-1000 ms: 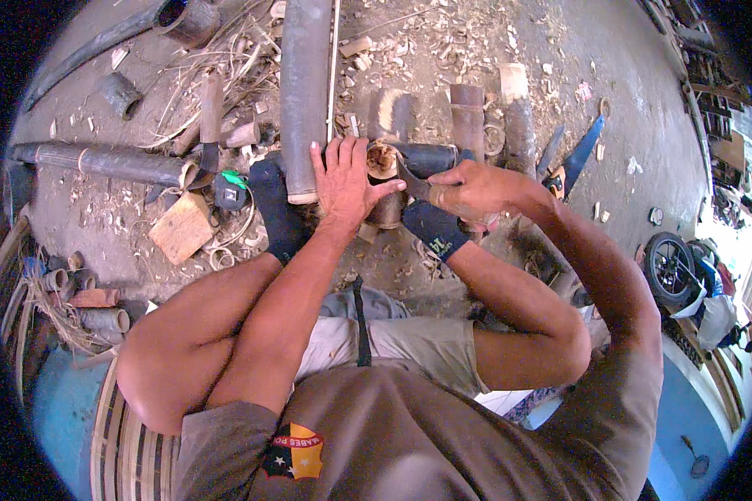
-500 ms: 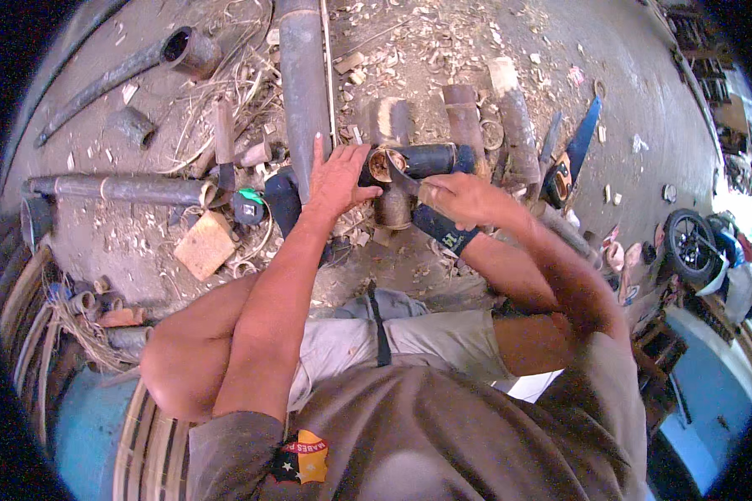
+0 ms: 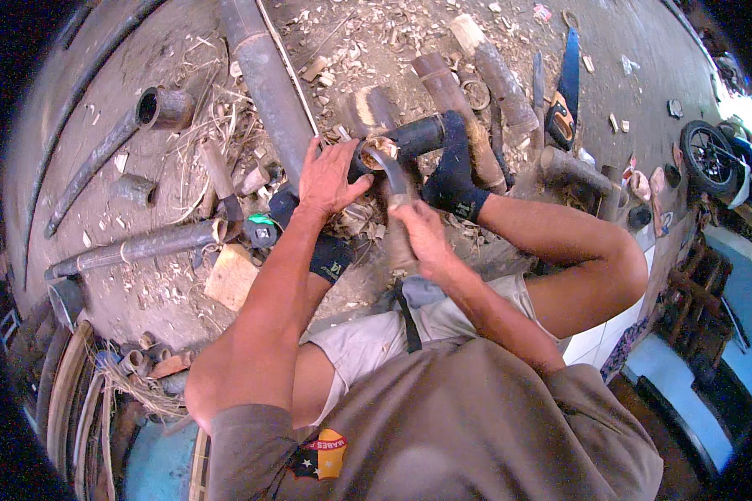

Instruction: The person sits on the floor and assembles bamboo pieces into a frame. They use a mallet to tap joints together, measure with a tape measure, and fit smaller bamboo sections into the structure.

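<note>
A dark bamboo tube (image 3: 418,138) lies crosswise in front of me, its pale, carved open end (image 3: 379,154) at the left. My left hand (image 3: 330,178) rests against that end, fingers stretched out flat and thumb apart. In my closed right hand (image 3: 424,236) is the handle of a curved knife. The knife's grey blade (image 3: 389,169) bends up from my fist, its tip inside the tube's opening. My right foot (image 3: 453,171), in a black sock, presses on the tube's far right part. A short log (image 3: 369,110) with a pale cut patch lies just behind the tube.
Wood shavings litter the ground. A long bamboo pole (image 3: 269,88) lies beyond my left hand. To the right are bamboo pieces (image 3: 501,79) and a blue-bladed handsaw (image 3: 566,92). A tape measure (image 3: 261,230), a wooden block (image 3: 236,277) and another pole (image 3: 142,248) are at left.
My right hand has swung toward my body, and the knife now points away from me instead of leftward. My left hand stays at the tube's end. The view has turned slightly.
</note>
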`<action>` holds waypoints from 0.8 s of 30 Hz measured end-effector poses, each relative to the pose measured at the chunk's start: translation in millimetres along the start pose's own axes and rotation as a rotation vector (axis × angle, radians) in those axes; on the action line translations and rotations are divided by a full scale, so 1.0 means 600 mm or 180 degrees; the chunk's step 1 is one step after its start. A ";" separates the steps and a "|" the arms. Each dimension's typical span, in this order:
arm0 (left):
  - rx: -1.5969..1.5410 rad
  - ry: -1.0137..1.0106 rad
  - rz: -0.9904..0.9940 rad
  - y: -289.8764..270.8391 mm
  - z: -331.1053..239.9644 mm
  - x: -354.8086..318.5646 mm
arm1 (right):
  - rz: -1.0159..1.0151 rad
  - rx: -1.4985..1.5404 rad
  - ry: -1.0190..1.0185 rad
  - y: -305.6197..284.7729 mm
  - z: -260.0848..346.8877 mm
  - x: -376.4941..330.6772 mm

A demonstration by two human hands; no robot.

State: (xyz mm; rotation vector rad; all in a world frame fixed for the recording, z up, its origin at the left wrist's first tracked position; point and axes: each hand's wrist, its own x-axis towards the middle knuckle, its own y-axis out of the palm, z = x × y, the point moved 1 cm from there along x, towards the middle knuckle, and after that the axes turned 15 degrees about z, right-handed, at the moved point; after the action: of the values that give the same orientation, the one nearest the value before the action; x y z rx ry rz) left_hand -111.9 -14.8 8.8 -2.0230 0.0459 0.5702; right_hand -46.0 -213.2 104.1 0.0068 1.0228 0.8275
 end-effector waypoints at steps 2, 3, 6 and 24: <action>-0.0076 0.0030 0.0042 -0.001 0.005 -0.001 | 0.0081 0.0688 0.0124 0.033 -0.013 0.001; -0.0131 0.0024 0.0083 -0.003 0.005 -0.002 | 0.0111 0.0967 0.0218 0.041 -0.022 0.007; -0.0177 0.0051 0.0040 -0.004 0.005 -0.001 | 0.0046 0.1699 0.0216 0.068 -0.043 0.018; -0.0442 -0.0241 0.0834 -0.029 -0.009 0.016 | -0.0076 0.2342 0.0012 0.114 -0.066 0.052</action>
State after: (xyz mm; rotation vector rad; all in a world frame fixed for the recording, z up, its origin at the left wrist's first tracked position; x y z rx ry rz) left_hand -96.8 -8.6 21.3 -2.1435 0.2341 0.8344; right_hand -109.4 -160.2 84.4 0.6167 1.2792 0.3918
